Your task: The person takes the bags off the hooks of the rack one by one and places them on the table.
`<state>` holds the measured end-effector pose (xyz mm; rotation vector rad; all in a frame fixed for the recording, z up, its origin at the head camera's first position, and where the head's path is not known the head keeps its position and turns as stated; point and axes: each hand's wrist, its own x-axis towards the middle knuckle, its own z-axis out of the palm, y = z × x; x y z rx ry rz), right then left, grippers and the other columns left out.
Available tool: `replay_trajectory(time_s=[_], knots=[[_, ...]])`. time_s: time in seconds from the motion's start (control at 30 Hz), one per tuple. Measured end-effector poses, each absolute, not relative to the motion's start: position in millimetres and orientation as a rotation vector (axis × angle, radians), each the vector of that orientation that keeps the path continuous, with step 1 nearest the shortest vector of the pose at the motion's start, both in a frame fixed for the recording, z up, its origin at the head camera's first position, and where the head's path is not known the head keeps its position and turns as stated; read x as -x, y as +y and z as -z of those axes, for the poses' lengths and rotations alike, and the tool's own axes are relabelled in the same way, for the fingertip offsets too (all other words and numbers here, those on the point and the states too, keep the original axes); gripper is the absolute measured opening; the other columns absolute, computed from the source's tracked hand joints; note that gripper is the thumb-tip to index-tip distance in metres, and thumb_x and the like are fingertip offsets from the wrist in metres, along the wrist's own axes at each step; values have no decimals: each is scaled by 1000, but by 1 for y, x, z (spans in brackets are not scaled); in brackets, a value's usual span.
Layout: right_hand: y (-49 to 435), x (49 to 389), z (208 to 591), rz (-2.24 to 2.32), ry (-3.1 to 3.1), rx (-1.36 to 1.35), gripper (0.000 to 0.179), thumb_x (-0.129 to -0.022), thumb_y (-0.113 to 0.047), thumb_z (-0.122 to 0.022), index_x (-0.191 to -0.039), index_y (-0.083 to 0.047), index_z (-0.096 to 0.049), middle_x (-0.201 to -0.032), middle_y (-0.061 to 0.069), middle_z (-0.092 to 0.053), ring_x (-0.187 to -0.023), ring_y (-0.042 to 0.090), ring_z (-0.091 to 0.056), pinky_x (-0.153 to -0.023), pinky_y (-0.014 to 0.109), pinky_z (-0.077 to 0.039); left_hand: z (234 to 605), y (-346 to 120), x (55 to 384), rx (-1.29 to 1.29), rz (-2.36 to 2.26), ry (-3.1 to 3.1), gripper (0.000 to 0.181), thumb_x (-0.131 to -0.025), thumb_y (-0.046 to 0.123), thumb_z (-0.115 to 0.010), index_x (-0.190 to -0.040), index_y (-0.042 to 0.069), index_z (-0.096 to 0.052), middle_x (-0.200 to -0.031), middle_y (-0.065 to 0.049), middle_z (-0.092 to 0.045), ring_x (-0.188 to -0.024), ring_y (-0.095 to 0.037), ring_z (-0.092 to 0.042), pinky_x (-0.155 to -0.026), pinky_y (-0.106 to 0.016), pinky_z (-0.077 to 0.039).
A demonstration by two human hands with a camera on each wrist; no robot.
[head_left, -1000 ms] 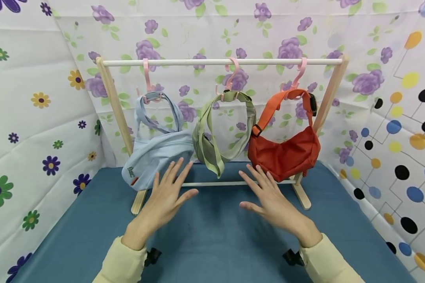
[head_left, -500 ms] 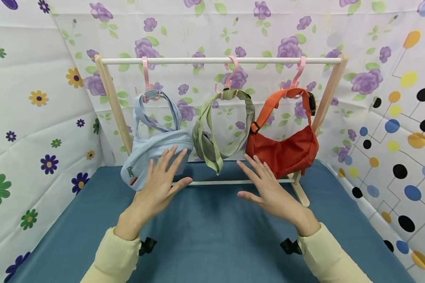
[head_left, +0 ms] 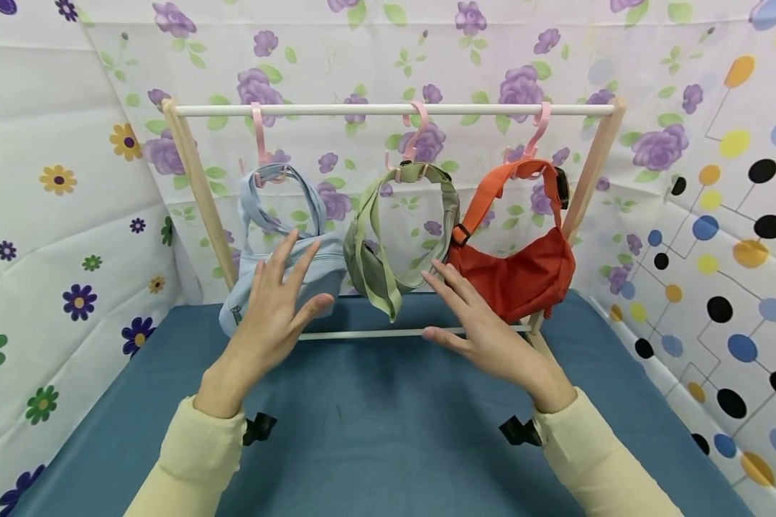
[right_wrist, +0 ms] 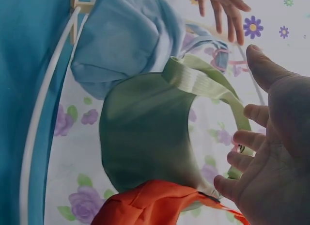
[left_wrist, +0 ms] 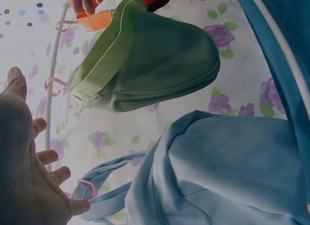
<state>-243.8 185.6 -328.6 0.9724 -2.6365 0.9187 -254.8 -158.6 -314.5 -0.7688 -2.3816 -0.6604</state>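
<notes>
Three bags hang from pink hooks on a rack. On the left is a light blue bag, in the middle a green bag, on the right a red bag with an orange strap. My left hand, fingers spread, hovers before the blue bag and covers part of it. Its fingers appear apart from the bag in the left wrist view. Near the red bag's lower left side, my right hand also has extended fingers and holds nothing. Its fingers point towards the green bag's strap.
The rack has a white top bar, wooden side posts and a low white rod. It stands on a blue cloth surface. Patterned sheets enclose the back and sides. Pink hooks sit on the bar.
My left hand has moved up and left, covering more of the blue bag. The right hand has risen slightly and shifted left. The bags still hang in the same order.
</notes>
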Motion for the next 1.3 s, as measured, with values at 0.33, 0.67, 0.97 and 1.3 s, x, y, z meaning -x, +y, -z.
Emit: replay_trajectory(time_s=[0.33,0.67,0.97,1.3], knots=[[177,251,314,-930,-2606,-1011,86,-101,-39,-69,-167,-39,-14,-173,-11,-4,-159,17,-6,-120,60,-29,296,-168,263,721,693,-2383,86,-101,74,-31,-168,21,-22,-174,-13,-7,-160,-36,-7,-121,-71,-3],[167,256,303,-904,-2561,-1068,85,-102,-37,-69,-168,-35,-15,-174,-7,-6,-159,18,-9,-122,57,-28,286,-175,268,729,675,-2364,82,-103,70,-35,-168,21,-21,-173,-16,-9,-158,-39,-10,-119,-74,-6],[158,262,290,-880,-2554,-1108,85,-102,-36,-68,-169,-32,-15,-174,-6,-5,-160,18,-10,-122,55,-29,269,-179,274,733,729,-2320,87,-102,73,-32,-167,16,-23,-172,-17,-10,-155,-48,-15,-118,-74,-9],[141,266,276,-932,-2508,-1165,80,-104,-36,-66,-168,-28,-19,-174,-8,-9,-158,17,-17,-121,55,-31,248,-185,284,725,775,-2304,91,-99,77,-33,-168,17,-23,-173,-16,-9,-157,-45,-11,-119,-72,-8]])
